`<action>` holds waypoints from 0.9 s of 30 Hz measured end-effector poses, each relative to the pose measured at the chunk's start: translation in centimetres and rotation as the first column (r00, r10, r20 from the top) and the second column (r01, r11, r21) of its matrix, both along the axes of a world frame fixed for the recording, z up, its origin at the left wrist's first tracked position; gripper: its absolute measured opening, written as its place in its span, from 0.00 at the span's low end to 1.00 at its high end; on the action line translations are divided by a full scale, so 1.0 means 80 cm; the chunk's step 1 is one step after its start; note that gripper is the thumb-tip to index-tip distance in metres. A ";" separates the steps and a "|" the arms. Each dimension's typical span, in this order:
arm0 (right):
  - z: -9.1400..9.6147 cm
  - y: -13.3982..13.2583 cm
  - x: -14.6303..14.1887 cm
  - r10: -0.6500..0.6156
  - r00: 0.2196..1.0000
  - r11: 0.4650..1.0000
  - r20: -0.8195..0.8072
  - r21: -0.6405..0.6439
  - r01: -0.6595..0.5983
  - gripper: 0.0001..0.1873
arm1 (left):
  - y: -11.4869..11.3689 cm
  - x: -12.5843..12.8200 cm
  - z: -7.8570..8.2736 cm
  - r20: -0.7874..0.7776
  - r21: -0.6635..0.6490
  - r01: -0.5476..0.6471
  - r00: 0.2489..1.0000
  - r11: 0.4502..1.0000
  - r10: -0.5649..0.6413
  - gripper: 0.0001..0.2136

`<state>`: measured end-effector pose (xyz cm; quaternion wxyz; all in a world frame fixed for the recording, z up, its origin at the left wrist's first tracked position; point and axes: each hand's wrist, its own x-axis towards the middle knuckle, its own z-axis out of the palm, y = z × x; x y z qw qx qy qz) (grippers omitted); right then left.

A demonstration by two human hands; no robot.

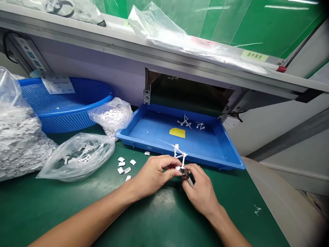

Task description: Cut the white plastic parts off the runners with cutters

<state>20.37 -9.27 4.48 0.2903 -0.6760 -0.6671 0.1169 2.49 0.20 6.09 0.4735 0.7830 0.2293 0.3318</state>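
Between thumb and fingers, my left hand (155,174) pinches a white plastic sprue (183,158) by a small part at its lower end. Thin branches of the sprue stick up above the fingers, in front of the blue tray. My right hand (202,188) is closed around a pair of side cutters (187,176), whose dark jaws touch the sprue close to my left fingertips. Whether the jaws are fully closed is too small to tell. Several small white plastic parts (124,165) lie on the green table to the left of my left hand.
Behind the hands, a blue tray (180,158) holds white sprues (185,121) and a yellow label (177,132), below an opening in the wall. Plastic bags of white parts (77,157) and a blue basket (66,121) stand left. A metal shelf (123,37) crosses above.
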 end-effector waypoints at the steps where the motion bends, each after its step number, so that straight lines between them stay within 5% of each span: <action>1: 0.000 0.000 0.001 -0.001 1.000 1.000 0.007 0.002 0.001 0.14 | 0.000 0.000 -0.001 -0.003 0.010 -0.003 1.000 1.000 0.003 0.05; 13: -0.005 -0.001 0.009 -0.002 0.999 1.000 0.052 0.001 0.002 0.13 | -0.001 0.005 -0.004 -0.025 -0.016 -0.034 0.999 0.999 0.034 0.06; 27: -0.009 -0.005 0.015 0.010 0.999 0.998 0.049 -0.064 -0.007 0.10 | 0.000 0.003 -0.009 -0.047 0.121 0.026 0.999 0.992 -0.021 0.04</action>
